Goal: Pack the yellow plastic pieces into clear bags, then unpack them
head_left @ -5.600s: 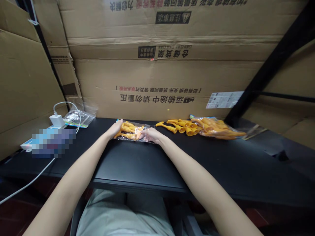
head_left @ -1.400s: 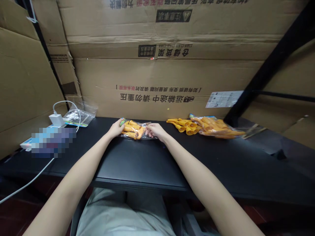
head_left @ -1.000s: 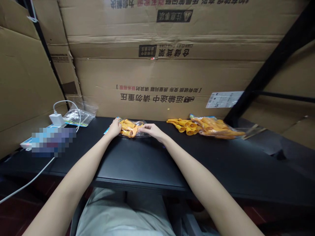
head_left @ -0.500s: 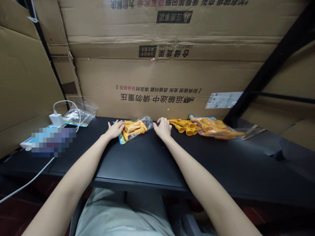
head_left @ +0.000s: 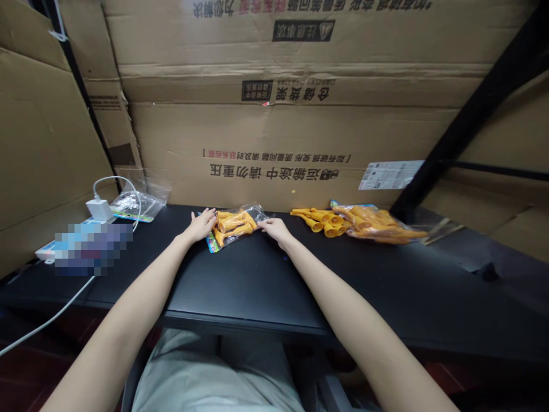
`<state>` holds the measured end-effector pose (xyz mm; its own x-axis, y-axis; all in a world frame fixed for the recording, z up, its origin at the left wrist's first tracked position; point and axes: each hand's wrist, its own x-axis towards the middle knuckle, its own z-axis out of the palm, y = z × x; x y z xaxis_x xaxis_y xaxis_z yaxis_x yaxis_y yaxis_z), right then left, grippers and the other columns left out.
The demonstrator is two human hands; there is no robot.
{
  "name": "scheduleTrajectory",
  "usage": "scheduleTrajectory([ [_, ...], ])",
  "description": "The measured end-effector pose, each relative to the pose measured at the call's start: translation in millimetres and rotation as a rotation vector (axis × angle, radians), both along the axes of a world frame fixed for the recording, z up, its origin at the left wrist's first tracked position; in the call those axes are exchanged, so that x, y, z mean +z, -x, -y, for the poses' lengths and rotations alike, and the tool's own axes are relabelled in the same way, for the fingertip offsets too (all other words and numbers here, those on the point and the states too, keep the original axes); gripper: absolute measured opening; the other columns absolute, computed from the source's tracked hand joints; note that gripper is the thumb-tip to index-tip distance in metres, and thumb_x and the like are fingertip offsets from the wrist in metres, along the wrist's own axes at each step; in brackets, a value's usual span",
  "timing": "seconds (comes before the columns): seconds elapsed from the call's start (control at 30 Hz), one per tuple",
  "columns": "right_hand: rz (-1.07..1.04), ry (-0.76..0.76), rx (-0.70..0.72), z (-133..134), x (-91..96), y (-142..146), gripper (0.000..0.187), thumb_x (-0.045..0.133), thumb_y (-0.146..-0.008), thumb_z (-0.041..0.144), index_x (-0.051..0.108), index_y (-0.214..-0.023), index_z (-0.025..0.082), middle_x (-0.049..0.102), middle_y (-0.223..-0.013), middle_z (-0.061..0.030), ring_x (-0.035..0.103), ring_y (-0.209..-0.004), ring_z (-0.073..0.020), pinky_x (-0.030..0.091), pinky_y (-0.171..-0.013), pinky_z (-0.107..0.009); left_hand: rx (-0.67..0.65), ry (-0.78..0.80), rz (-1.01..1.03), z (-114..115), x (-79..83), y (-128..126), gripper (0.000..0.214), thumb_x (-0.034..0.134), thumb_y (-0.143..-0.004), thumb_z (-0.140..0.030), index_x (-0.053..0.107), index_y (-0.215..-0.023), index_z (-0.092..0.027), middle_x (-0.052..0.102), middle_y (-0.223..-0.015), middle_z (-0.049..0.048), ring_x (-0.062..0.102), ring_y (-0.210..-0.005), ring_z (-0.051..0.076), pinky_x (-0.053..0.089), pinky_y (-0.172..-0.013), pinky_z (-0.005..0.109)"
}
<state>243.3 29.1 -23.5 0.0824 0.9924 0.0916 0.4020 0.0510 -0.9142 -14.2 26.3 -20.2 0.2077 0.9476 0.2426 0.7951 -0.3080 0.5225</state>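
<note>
A tall brown cardboard wall printed with upside-down characters (head_left: 300, 126) is rising along the back, and here in front of me the wide matte-black table (head_left: 244, 280) is stretching from side to side. Over to my right, a bulging clear plastic bag packed with orange trumpet-shaped pieces (head_left: 377, 223) is lying near the wall. Right in the middle, between my hands, a flat clear plastic bag with orange trumpet-shaped pieces inside (head_left: 231, 223) is lying at a slant, its printed card end pointing toward my left. Far left, a crinkled clear plastic bag with a colourful strip (head_left: 139, 203) is leaning by the cardboard. A loose heap of orange trumpet-shaped pieces (head_left: 321, 220) is sitting just beside the bulging bag. My left hand (head_left: 201, 226) is spreading its fingers open on the middle bag's card end, pressing without grasping. My right hand (head_left: 277, 230) is touching the other end, fingertips drawing close; whether they're pinching film, I'm not able to tell.
</note>
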Motion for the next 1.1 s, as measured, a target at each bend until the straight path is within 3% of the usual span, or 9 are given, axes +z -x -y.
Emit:
scheduleTrajectory([
  [0.13, -0.363, 0.121, 0.023, 5, 5.7, 9, 0.017, 0.058, -0.073, 0.005, 0.059, -0.060, 0.015, 0.067, -0.064, -0.0053, 0.067, -0.067, -0.0138, 0.053, -0.072, -0.026, 0.028, -0.038, 0.022, 1, 2.0, 0, 0.037, 0.031, -0.092, -0.029, 0.057, -0.118, -0.024, 0.041, -0.146, 0.0068, 0.025, -0.140, 0.025, -0.003, -0.109, 0.061],
  [0.33, -0.678, 0.247, 0.009, 11, 11.4, 14, 0.023, 0.047, -0.080, 0.001, 0.053, -0.064, 0.016, 0.065, -0.064, -0.0042, 0.067, -0.066, -0.0127, 0.054, -0.077, -0.029, 0.082, -0.103, 0.061, 4, 3.4, 6, 0.036, 0.030, -0.093, -0.032, 0.054, -0.118, -0.026, 0.057, -0.131, 0.0064, 0.050, -0.124, 0.026, 0.001, -0.110, 0.062],
  [0.6, -0.703, 0.288, 0.152, 10, 12.7, 3, 0.023, 0.045, -0.085, 0.006, 0.055, -0.066, 0.015, 0.066, -0.065, -0.0050, 0.066, -0.066, -0.0131, 0.053, -0.078, -0.030, 0.198, -0.039, 0.161, 1, 7.7, 12, 0.034, 0.030, -0.093, -0.033, 0.055, -0.114, -0.025, 0.067, -0.115, 0.0054, 0.054, -0.119, 0.026, 0.005, -0.110, 0.061],
  [0.73, -0.684, 0.317, 0.189, 7, 12.1, -3, 0.024, 0.044, -0.085, 0.008, 0.055, -0.066, 0.015, 0.066, -0.064, -0.0055, 0.065, -0.064, -0.0131, 0.052, -0.076, -0.029, 0.165, -0.012, 0.300, 1, 10.2, 16, 0.036, 0.032, -0.090, -0.034, 0.060, -0.105, -0.018, 0.072, -0.076, 0.0048, 0.065, -0.097, 0.023, 0.033, -0.104, 0.046],
  [0.8, -0.679, 0.324, 0.155, 6, 11.1, -4, 0.024, 0.043, -0.085, 0.008, 0.054, -0.065, 0.015, 0.064, -0.062, -0.0049, 0.063, -0.061, -0.0123, 0.052, -0.072, -0.028, 0.111, 0.024, 0.399, 0, 10.5, 19, 0.039, 0.031, -0.090, -0.037, 0.061, -0.100, -0.016, 0.064, -0.052, 0.0016, 0.068, -0.078, 0.022, 0.046, -0.088, 0.036],
  [0.87, -0.668, 0.324, 0.110, 5, 10.0, -3, 0.024, 0.044, -0.085, 0.008, 0.053, -0.065, 0.016, 0.062, -0.059, -0.0035, 0.061, -0.057, -0.0109, 0.052, -0.069, -0.026, 0.079, 0.053, 0.452, -1, 10.1, 20, 0.038, 0.033, -0.088, -0.039, 0.062, -0.096, -0.015, 0.056, -0.040, -0.0013, 0.067, -0.065, 0.021, 0.049, -0.077, 0.031],
  [1.0, -0.659, 0.296, 0.073, 6, 7.8, 4, 0.017, 0.052, -0.084, 0.009, 0.053, -0.068, 0.016, 0.062, -0.061, -0.0017, 0.060, -0.058, -0.0102, 0.051, -0.067, -0.025, 0.106, 0.002, 0.439, -2, 6.3, 15, 0.025, 0.049, -0.081, -0.035, 0.064, -0.088, -0.016, 0.066, -0.055, 0.0010, 0.066, -0.071, 0.019, 0.047, -0.077, 0.028],
  [1.1, -0.673, 0.289, 0.073, 7, 4.8, 11, 0.014, 0.056, -0.082, 0.007, 0.053, -0.071, 0.016, 0.064, -0.065, -0.0012, 0.062, -0.062, -0.0100, 0.051, -0.071, -0.025, 0.115, 0.076, 0.499, -3, 0.9, 7, 0.024, 0.055, -0.078, -0.029, 0.063, -0.097, -0.015, 0.072, -0.078, 0.0049, 0.066, -0.081, 0.018, 0.047, -0.080, 0.028],
])
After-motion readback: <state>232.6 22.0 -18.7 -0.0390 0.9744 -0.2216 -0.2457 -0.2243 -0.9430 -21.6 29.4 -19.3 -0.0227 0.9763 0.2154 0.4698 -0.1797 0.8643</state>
